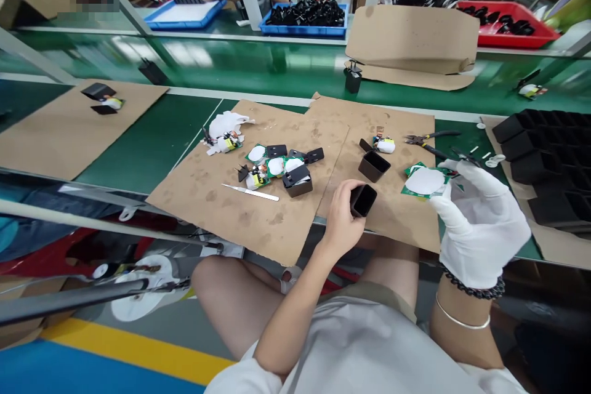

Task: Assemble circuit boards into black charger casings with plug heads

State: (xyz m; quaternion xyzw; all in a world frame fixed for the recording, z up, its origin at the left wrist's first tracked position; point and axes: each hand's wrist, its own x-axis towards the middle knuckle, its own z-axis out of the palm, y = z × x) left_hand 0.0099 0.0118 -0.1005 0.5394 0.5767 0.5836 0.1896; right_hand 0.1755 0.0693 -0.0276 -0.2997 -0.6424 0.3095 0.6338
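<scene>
My bare left hand is wrapped round a black plastic case, its open end tilted up toward me. My right hand, in a white glove, pinches the edge of a green circuit board with a white round pad on it. A second black case stands on the cardboard just beyond my left hand. Behind it lies a small board with yellow and white parts. Pliers with black and yellow handles rest beyond the circuit board.
Cardboard covers the bench, bearing tweezers, several boards, a filled case and crumpled white cloth. Stacked black cases stand at right. Across the green conveyor, a person works beside a blue tray.
</scene>
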